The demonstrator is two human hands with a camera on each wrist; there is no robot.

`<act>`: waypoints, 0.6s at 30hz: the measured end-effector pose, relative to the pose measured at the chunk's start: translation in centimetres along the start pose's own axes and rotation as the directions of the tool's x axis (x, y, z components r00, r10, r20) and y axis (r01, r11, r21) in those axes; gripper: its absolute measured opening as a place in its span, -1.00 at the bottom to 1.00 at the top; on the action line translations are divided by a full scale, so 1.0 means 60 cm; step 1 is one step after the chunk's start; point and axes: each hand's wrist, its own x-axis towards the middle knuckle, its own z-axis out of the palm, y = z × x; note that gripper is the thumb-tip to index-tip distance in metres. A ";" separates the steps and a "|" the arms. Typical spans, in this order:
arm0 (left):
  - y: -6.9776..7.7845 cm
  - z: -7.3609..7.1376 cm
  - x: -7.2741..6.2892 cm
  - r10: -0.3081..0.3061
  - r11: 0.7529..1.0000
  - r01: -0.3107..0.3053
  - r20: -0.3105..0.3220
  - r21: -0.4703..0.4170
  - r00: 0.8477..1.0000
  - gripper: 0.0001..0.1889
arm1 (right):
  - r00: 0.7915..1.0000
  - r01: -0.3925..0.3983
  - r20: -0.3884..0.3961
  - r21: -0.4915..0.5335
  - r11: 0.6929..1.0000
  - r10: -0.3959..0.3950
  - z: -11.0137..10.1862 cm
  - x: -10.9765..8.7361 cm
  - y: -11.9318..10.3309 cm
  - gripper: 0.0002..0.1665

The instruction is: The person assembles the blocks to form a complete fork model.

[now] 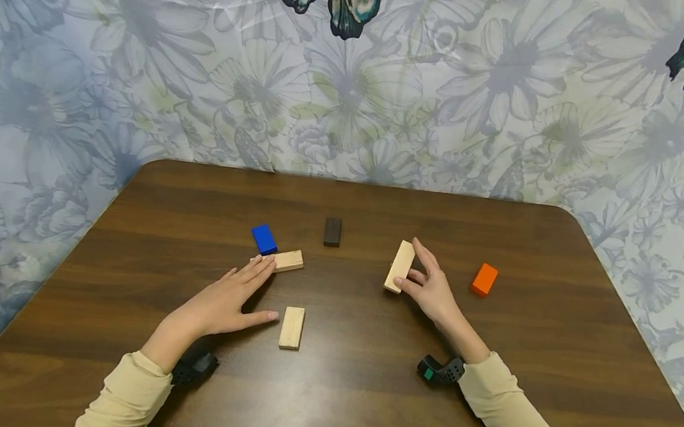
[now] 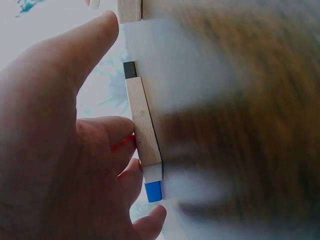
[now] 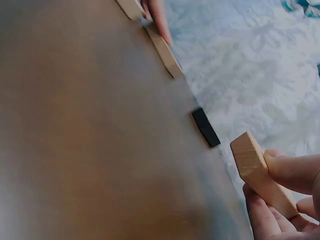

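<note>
My left hand (image 1: 221,306) reaches over the table with its fingers extended. Its fingertips rest on a plain wooden block (image 1: 288,261), whose left end they cover. A blue block (image 1: 264,239) lies just behind that one. Between thumb and fingers, my right hand (image 1: 430,289) pinches another wooden block (image 1: 400,266); the right wrist view shows this wooden block (image 3: 265,177) tilted in the grip. A third wooden block (image 1: 292,328) lies flat near the left thumb tip.
On the brown table (image 1: 352,388), a black block (image 1: 332,232) lies at the back middle. To the right of the right hand is an orange block (image 1: 484,280). Behind the table hangs a flowered backdrop (image 1: 350,107).
</note>
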 end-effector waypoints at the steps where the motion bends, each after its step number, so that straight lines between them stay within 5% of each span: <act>1: 0.000 0.000 0.000 -0.001 1.000 0.001 0.002 0.000 1.000 -0.03 | 1.000 0.006 0.009 0.003 1.000 -0.006 0.002 -0.009 0.000 0.01; 8: -0.001 0.001 -0.001 -0.002 1.000 0.002 0.007 0.008 1.000 -0.04 | 0.993 0.056 0.103 -0.028 0.998 -0.053 0.027 -0.057 0.007 0.01; 18: -0.001 0.000 0.006 0.002 1.000 -0.002 0.017 0.014 1.000 -0.05 | 0.982 0.124 0.153 -0.091 0.988 -0.109 0.048 -0.069 0.007 0.04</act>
